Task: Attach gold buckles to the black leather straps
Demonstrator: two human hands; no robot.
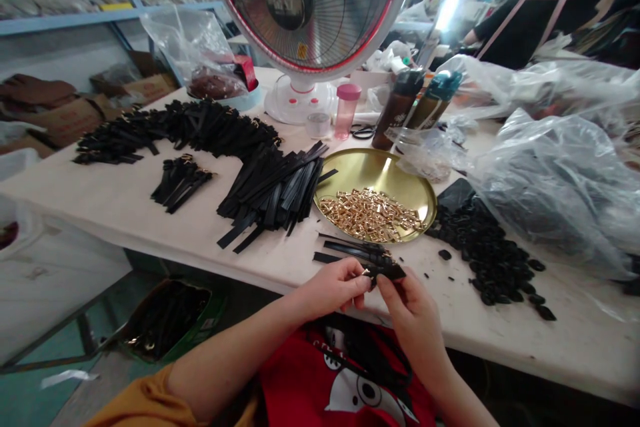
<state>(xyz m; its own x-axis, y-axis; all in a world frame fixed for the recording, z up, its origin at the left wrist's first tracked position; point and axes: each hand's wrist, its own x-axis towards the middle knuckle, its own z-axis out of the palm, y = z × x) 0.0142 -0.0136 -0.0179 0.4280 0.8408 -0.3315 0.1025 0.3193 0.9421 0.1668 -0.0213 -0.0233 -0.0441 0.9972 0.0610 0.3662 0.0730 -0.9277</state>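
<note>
Head view, lower centre of the frame: we pinch a small bundle of black strips (pixel 385 270) between both hands, at the near edge of the tabletop (pixel 150 213). Our left hand (pixel 333 287) closes its fingertips on the bundle's left end; our right hand (pixel 413 310) clamps it from the right, thumbs nearly touching. More loose strips (pixel 350 248) lie just above. Beyond them, at centre, sits a gold tray (pixel 370 170) of gold clasps (pixel 370 213). A larger strip pile (pixel 273 190) lies left of centre, black pieces (pixel 487 257) at right, a fan (pixel 305 7) at top centre.
</note>
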